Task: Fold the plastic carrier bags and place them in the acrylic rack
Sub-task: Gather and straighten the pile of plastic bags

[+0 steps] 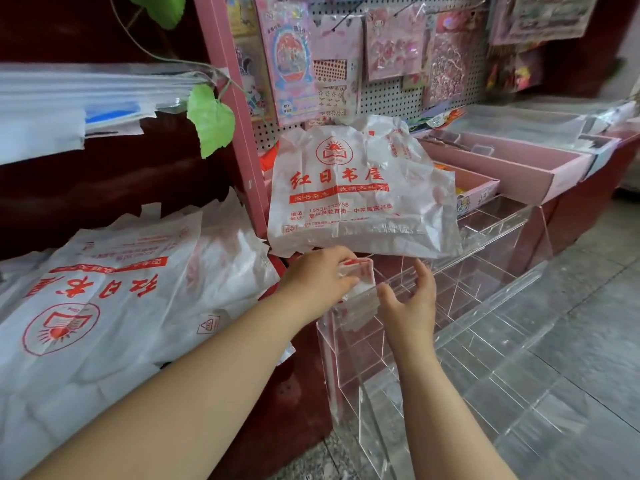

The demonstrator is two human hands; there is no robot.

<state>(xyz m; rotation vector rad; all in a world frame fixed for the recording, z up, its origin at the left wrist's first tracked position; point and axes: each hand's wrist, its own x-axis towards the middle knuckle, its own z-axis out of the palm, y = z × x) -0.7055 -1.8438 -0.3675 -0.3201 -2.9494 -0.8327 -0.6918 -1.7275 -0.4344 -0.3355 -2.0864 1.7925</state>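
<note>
Both forearms extend forward from the lower edge of the view and converge on the rack [491,344], which stands against the right end of the dark red table [301,368].

Left hand [320,277]: palm down, fingers curled over a folded bag [358,273], which it grips from the left. The folded bag sits at the top opening of the rack's near-left compartment; white plastic shows behind the clear wall just below it.

Right hand [412,306]: held on edge, fingers spread and slightly bent, thumb pointing left toward the folded bag. It holds nothing. Whether the thumb touches the plastic cannot be told.

A flat bag [360,192] with red print lies across the far part of the rack, its top leaning toward the pegboard [391,95]. A pile of bags [104,306], unfolded, covers the left part of the table, well apart from the hands.
</note>
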